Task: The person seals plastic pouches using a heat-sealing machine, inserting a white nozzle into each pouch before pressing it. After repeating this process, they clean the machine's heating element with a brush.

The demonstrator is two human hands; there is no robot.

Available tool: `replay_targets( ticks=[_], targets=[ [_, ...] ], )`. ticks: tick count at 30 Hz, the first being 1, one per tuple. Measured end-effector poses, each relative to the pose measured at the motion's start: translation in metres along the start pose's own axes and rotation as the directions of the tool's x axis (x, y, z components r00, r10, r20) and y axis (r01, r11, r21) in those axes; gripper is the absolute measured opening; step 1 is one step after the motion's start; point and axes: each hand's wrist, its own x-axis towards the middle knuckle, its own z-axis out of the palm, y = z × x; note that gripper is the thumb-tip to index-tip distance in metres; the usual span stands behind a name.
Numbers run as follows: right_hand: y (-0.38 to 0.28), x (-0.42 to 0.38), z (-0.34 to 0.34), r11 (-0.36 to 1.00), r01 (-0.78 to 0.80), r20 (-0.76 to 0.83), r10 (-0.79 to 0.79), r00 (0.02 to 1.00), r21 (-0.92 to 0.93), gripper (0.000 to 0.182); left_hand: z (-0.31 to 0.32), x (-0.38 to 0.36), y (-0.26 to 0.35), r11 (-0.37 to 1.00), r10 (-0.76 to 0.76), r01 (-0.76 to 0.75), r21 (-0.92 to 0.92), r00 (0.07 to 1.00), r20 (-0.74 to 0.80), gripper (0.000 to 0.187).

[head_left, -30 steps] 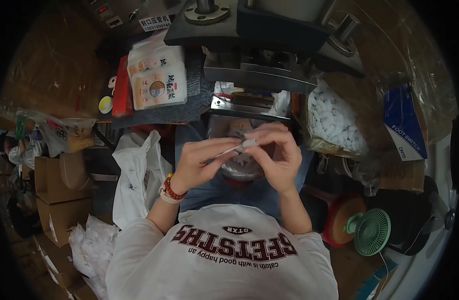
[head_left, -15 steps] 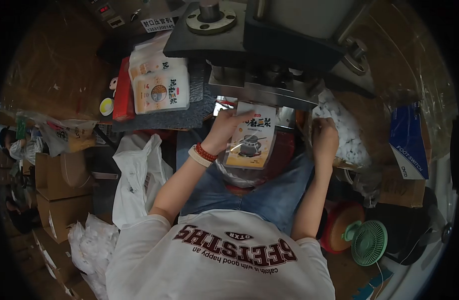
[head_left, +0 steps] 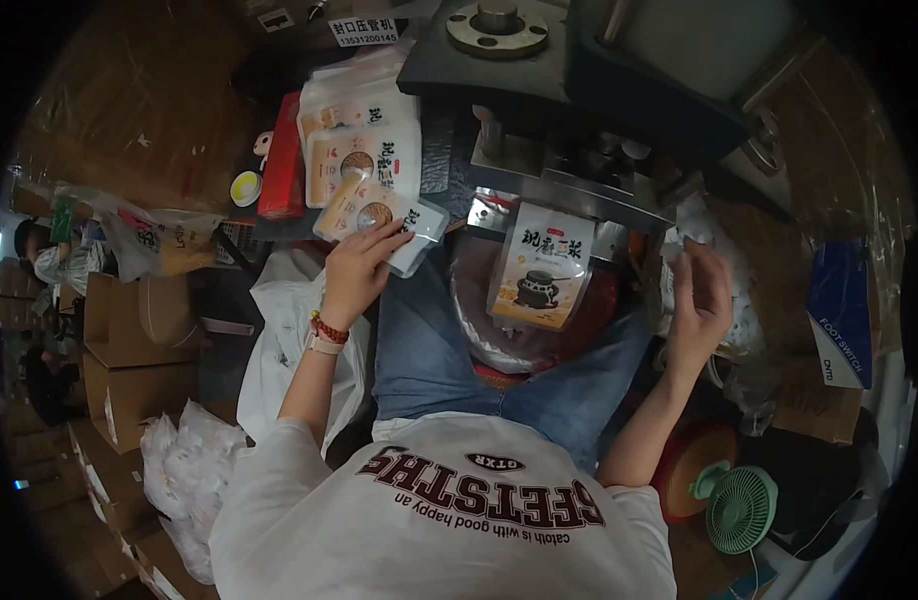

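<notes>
My left hand (head_left: 357,272) has its fingers closed on the edge of a printed pouch (head_left: 375,212), which lies at a slant over the front of a pile of similar pouches (head_left: 363,152). Another printed pouch (head_left: 541,268), with a dark pot pictured on it, hangs upright at the metal jaw of a press machine (head_left: 569,182); neither hand touches it. On the other side, my right hand (head_left: 701,305) is raised beside a clear bag of small white pieces (head_left: 741,310). Its thumb and fingers look apart, and nothing shows clearly between them.
A red box (head_left: 281,160) and a small yellow-centred round container (head_left: 246,188) stand left of the pile. White plastic bags (head_left: 289,345) hang at my left. A blue foot switch box (head_left: 839,310) and a green fan (head_left: 741,508) are at the right.
My left hand has let go of the pouch at the press and moved left to the pile, taking hold of another pouch. My right hand has shifted slightly on the view's right, its fingers loosened.
</notes>
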Motion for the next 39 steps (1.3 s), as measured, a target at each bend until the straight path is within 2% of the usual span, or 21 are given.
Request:
replay_targets(
  ticks=[1, 3, 5, 8, 10, 14, 17, 19, 20, 21, 23, 25, 27, 30, 31, 33, 35, 36, 37, 38, 39],
  targets=[
    [-0.013, -0.006, 0.005, 0.974, 0.006, 0.035, -0.014, 0.999, 0.227, 0.017, -0.001, -0.003, 0.005, 0.975, -0.123, 0.12, -0.186, 0.992, 0.0, 0.047],
    [-0.04, -0.018, 0.017, 0.961, 0.072, 0.133, -0.11, 0.985, 0.266, 0.014, -0.005, -0.004, 0.023, 0.899, -0.238, 0.229, -0.373, 0.971, 0.024, 0.046],
    [-0.061, -0.03, 0.034, 0.949, 0.168, 0.185, -0.222, 0.957, 0.268, 0.015, -0.014, 0.006, 0.05, 0.875, -0.211, 0.072, -0.479, 0.947, -0.242, 0.041],
    [-0.066, -0.048, 0.065, 0.945, 0.271, 0.235, -0.31, 0.921, 0.184, 0.017, -0.028, 0.01, 0.084, 0.899, -0.082, -0.079, -0.432, 0.936, -0.341, 0.046],
    [-0.066, -0.052, 0.066, 0.914, 0.372, 0.243, -0.402, 0.883, 0.162, 0.017, -0.04, 0.011, 0.096, 0.913, -0.04, -0.109, -0.393, 0.935, -0.352, 0.047],
    [-0.076, -0.046, 0.043, 0.927, 0.242, 0.296, -0.326, 0.898, 0.288, 0.021, -0.048, 0.012, 0.105, 0.833, 0.115, -0.268, -0.485, 0.94, -0.321, 0.042],
    [-0.066, -0.041, 0.038, 0.955, 0.05, 0.365, -0.16, 0.917, 0.293, 0.024, -0.017, 0.012, 0.113, 0.629, 0.036, -0.177, -0.757, 0.979, -0.199, 0.029],
    [-0.057, -0.036, 0.037, 0.98, -0.056, 0.307, -0.006, 0.952, 0.193, 0.025, 0.022, 0.013, 0.113, 0.326, -0.071, 0.371, -0.869, 0.927, 0.369, 0.019],
    [-0.051, -0.031, 0.033, 0.985, -0.065, 0.233, 0.026, 0.972, 0.161, 0.025, 0.032, 0.02, 0.123, 0.085, -0.123, 0.39, -0.917, 0.917, 0.379, 0.026],
    [-0.046, -0.024, 0.025, 0.998, -0.003, 0.135, -0.005, 0.991, 0.059, 0.024, 0.035, 0.028, 0.126, 0.085, -0.122, 0.386, -0.919, 0.919, 0.375, 0.026],
    [-0.031, -0.01, 0.005, 0.996, -0.003, 0.007, 0.004, 1.0, -0.089, 0.023, 0.032, 0.047, 0.128, -0.219, -0.153, 0.484, -0.847, 0.841, 0.519, 0.026],
    [-0.009, 0.004, -0.009, 0.972, -0.073, -0.014, 0.071, 0.997, -0.222, 0.022, 0.034, 0.069, 0.125, -0.259, -0.14, 0.496, -0.829, 0.83, 0.54, 0.024],
    [0.03, 0.013, -0.006, 0.694, 0.23, 0.086, -0.236, 0.968, -0.683, 0.02, 0.041, 0.086, 0.122, -0.403, -0.138, 0.45, -0.797, 0.831, 0.539, 0.023],
    [0.067, 0.018, 0.011, 0.763, 0.085, 0.184, 0.045, 0.982, -0.64, 0.02, 0.037, 0.094, 0.122, -0.407, -0.13, 0.501, -0.764, 0.796, 0.591, 0.025],
    [0.066, 0.022, 0.01, 0.769, 0.091, 0.189, 0.039, 0.981, -0.632, 0.02, 0.038, 0.095, 0.123, -0.433, -0.142, 0.492, -0.755, 0.79, 0.597, 0.027],
    [0.06, 0.019, 0.005, 0.813, 0.112, 0.245, 0.039, 0.969, -0.572, 0.019, 0.046, 0.092, 0.113, -0.41, -0.135, 0.495, -0.766, 0.798, 0.588, 0.031],
    [0.065, 0.02, 0.001, 0.851, 0.064, 0.233, 0.069, 0.97, -0.521, 0.019, 0.039, 0.096, 0.099, -0.072, -0.081, 0.573, -0.816, 0.812, 0.578, 0.034],
    [0.066, 0.02, -0.001, 0.876, 0.009, 0.214, 0.108, 0.971, -0.482, 0.02, 0.023, 0.095, 0.086, 0.148, -0.172, 0.593, -0.791, 0.803, 0.57, 0.04],
    [0.062, 0.02, -0.002, 0.878, 0.015, 0.216, 0.102, 0.971, -0.479, 0.02, 0.019, 0.09, 0.067, 0.452, -0.362, 0.444, -0.774, 0.884, 0.296, 0.047],
    [0.056, 0.018, -0.004, 0.926, -0.143, 0.116, 0.194, 0.974, -0.35, 0.02, 0.016, 0.082, 0.049, 0.723, -0.429, 0.32, -0.612, 0.903, -0.035, 0.053],
    [0.051, 0.014, -0.005, 0.936, -0.29, 0.03, 0.301, 0.953, -0.198, 0.02, 0.009, 0.072, 0.033, 0.929, -0.36, 0.335, -0.158, 0.916, -0.177, 0.059]
  ],
)
